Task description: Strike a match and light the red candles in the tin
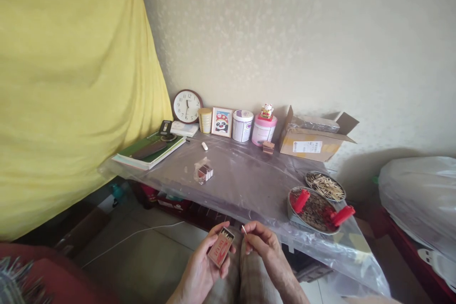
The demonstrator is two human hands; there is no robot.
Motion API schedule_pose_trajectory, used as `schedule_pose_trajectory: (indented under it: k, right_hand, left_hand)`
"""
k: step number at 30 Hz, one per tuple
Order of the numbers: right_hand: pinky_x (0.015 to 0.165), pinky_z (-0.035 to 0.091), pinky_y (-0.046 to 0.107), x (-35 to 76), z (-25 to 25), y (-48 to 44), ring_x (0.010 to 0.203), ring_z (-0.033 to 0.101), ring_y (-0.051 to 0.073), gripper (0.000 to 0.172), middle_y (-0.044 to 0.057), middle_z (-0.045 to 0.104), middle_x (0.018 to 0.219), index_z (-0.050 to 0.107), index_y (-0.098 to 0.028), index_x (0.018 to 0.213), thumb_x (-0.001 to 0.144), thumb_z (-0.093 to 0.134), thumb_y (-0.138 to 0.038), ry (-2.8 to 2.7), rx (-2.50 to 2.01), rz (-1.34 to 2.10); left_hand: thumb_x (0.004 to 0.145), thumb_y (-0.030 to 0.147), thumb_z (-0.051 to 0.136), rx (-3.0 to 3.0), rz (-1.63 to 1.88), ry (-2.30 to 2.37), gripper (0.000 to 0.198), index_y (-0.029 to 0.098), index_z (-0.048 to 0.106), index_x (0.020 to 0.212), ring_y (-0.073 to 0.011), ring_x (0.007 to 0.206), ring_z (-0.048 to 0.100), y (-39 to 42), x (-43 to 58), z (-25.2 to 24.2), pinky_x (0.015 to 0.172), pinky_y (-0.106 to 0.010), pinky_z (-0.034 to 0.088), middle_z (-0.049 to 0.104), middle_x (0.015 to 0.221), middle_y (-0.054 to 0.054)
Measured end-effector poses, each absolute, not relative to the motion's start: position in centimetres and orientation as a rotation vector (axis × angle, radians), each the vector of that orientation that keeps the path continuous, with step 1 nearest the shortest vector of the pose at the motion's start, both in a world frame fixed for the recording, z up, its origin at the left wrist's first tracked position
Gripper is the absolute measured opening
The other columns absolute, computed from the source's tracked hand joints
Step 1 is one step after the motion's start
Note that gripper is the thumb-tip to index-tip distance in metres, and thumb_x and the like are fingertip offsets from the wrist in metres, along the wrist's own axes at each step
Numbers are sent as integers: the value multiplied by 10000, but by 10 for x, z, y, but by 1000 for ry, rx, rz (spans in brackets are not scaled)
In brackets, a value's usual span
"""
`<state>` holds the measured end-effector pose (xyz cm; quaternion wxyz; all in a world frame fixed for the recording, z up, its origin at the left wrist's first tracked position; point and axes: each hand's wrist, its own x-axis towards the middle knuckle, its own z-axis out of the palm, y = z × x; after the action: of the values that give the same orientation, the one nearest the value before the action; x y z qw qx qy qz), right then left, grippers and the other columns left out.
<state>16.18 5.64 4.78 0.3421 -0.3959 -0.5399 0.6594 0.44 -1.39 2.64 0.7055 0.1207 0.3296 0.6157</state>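
My left hand holds a small matchbox with red print, tilted, its top end partly slid out so that several matches show inside. Close beside it on the right, my right hand pinches a single match between thumb and forefinger, its stick pointing up. Both hands are in front of the table's near edge, above my lap. On the table behind them lies a clear-wrapped pack of small boxes.
The plastic-covered table bears an oval tin with two red candles, a dish of loose matchsticks, an open cardboard box, canisters, a picture frame, a clock and books. A yellow curtain hangs left.
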Motion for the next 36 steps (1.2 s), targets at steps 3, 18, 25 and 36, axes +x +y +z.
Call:
schedule_pose_trajectory:
  k: [3, 18, 25, 36]
  right_hand:
    - [652, 369, 244, 159, 41, 54, 578, 483, 107, 156, -61, 562, 574, 633, -202, 783, 767, 662, -354, -1334, -1003, 1763]
    - [597, 367, 210, 151, 45, 43, 538, 422, 75, 242, -56, 569, 644, 710, -217, 768, 683, 771, -436, -1243, -929, 1784]
    - [558, 332, 210, 151, 42, 38, 506, 403, 80, 203, -55, 532, 545, 754, -231, 796, 681, 748, -398, -1235, -913, 1789]
    - [494, 307, 199, 154, 22, 41, 462, 406, 60, 216, -70, 526, 602, 682, -225, 795, 711, 767, -405, -1168, -829, 1885]
  left_hand:
    - [839, 381, 559, 298, 1385, 785, 336, 209, 620, 1122, -78, 436, 459, -13, 6, 27, 437, -232, 281, 700, 722, -44]
    - [652, 457, 747, 443, 1488, 991, 350, 210, 701, 896, -12, 321, 344, -11, 9, 24, 337, -196, 179, 667, 661, 18]
    - [650, 393, 741, 425, 1462, 940, 214, 214, 631, 689, -28, 333, 330, -12, 9, 23, 344, -197, 149, 631, 570, 35]
    - [674, 279, 703, 360, 1397, 1024, 77, 217, 663, 651, -101, 550, 519, -13, 6, 23, 497, -195, 294, 645, 568, 26]
